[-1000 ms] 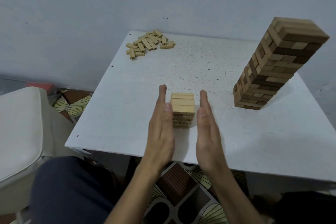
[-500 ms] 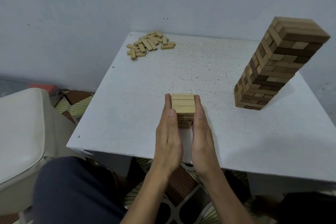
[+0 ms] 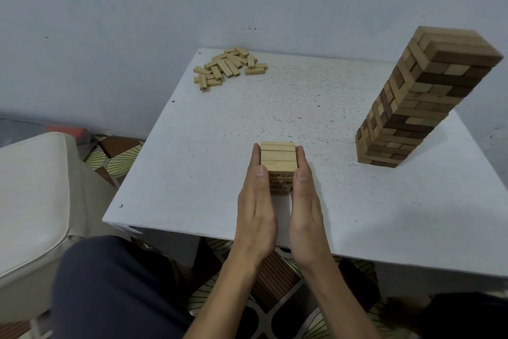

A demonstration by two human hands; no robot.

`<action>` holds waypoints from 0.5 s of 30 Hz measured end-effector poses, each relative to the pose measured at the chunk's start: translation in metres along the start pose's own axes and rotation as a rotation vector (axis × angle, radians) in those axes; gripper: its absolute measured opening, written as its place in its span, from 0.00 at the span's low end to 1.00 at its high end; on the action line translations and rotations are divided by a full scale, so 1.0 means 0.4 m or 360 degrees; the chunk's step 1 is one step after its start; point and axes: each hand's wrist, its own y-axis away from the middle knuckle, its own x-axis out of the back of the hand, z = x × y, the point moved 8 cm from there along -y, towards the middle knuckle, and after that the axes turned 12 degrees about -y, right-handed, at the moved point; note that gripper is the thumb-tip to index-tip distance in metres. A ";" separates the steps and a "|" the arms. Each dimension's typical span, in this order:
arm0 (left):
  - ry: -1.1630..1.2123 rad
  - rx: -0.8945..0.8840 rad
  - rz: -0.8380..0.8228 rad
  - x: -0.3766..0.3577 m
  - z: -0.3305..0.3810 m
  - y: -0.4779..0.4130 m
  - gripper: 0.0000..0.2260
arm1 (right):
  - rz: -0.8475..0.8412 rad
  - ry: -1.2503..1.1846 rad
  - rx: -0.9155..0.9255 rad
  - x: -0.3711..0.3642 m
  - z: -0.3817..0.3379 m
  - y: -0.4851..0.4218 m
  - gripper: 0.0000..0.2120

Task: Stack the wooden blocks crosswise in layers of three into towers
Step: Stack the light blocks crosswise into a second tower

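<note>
Both hands lie flat with straight fingers: the left hand (image 3: 257, 201) and the right hand (image 3: 305, 201) press against opposite sides of the short block tower (image 3: 279, 157) at the lower centre of the counter (image 3: 192, 160). A tall block tower (image 3: 423, 102) stands at right. Loose blocks (image 3: 228, 66) lie piled at the counter's upper left corner.
</note>
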 end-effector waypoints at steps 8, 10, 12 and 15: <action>0.0006 0.0070 -0.0036 -0.001 -0.025 -0.008 0.32 | 0.0026 -0.0074 -0.0095 0.003 0.027 -0.006 0.35; 0.0018 0.0069 -0.0051 -0.004 -0.029 -0.011 0.34 | 0.0022 -0.0061 -0.0097 0.004 0.027 -0.007 0.36; 0.0015 0.0061 -0.0061 -0.006 -0.029 -0.012 0.37 | 0.0013 -0.0057 -0.0095 0.003 0.025 -0.007 0.38; 0.0016 0.0067 -0.0061 -0.005 -0.031 -0.013 0.37 | 0.0007 -0.0050 -0.0082 0.003 0.025 -0.009 0.39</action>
